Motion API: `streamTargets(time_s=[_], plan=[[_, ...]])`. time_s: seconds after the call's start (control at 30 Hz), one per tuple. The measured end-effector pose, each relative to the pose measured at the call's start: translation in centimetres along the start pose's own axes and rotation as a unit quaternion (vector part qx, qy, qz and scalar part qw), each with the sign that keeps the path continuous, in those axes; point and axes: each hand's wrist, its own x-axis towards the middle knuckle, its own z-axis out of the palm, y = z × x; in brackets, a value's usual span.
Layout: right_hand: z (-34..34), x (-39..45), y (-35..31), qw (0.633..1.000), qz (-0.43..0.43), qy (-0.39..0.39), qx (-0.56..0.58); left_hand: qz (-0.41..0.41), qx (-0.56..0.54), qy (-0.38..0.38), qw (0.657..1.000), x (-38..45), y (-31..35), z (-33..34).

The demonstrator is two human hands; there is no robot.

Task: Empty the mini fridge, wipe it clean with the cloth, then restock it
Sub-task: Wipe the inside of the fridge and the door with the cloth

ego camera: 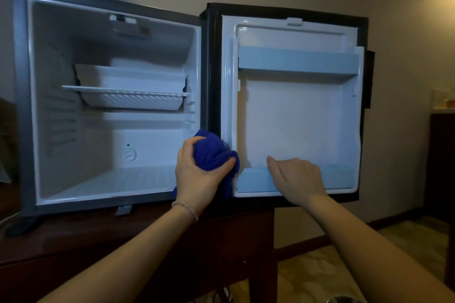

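The mini fridge (32, 106) stands on a dark wooden table (73, 236) with its door (290, 118) swung fully open to the right, and I see nothing stored in the cabinet or the door. Inside the cabinet a white wire shelf (125, 92) carries a white tray (133, 81), and a round dial (129, 154) sits low on the back wall.

My left hand (197, 174) is closed around the bunched blue cloth (213, 152), thumb and fingers wrapped over it, and I press it against the hinge edge where the cabinet meets the door, low down. A beaded bracelet (186, 208) circles that wrist.

My right hand (296, 176) holds nothing; it lies loosely open, fingers curled over the front of the lower door shelf (256, 179). The upper door shelf (298, 60) is bare above it. Pale walls and patterned flooring (344, 265) surround the table.
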Motion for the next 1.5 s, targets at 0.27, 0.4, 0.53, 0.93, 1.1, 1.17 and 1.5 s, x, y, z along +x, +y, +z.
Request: streamTargets(time_s=[0.27, 0.4, 0.53, 0.93, 1.1, 1.17, 1.5], plan=[[-3.7, 0.0, 2.4, 0.991, -0.014, -0.131, -0.004, 0.198, 0.169, -0.084, 0.962, -0.9, 2.3, 0.4], [-4.6, -1.3, 6.0, 0.988, 0.018, -0.146, 0.046, 0.26, 0.265, -0.113, 0.922, -0.4, 3.8, 0.8], [-3.9, -1.8, 5.7, 0.985, 0.047, -0.118, 0.113, 0.309, 0.316, -0.227, 0.868, -1.0, 5.2, 3.5], [-9.1, -2.9, 5.6, 0.935, 0.115, -0.056, 0.33, 0.072, 0.146, -0.427, 0.889, -0.8, 8.3, 11.4], [-9.3, -2.3, 4.5, 0.961, 0.035, -0.14, 0.235, 0.045, 0.135, -0.447, 0.883, -0.4, 8.2, 9.4], [-9.2, -1.8, 3.8, 0.968, 0.037, -0.14, 0.206, 0.036, 0.125, -0.447, 0.885, -0.1, 8.3, 8.6], [-9.1, -2.5, 1.8, 0.927, 0.055, -0.122, 0.35, 0.093, 0.226, -0.414, 0.877, 0.5, 6.4, 5.9]])
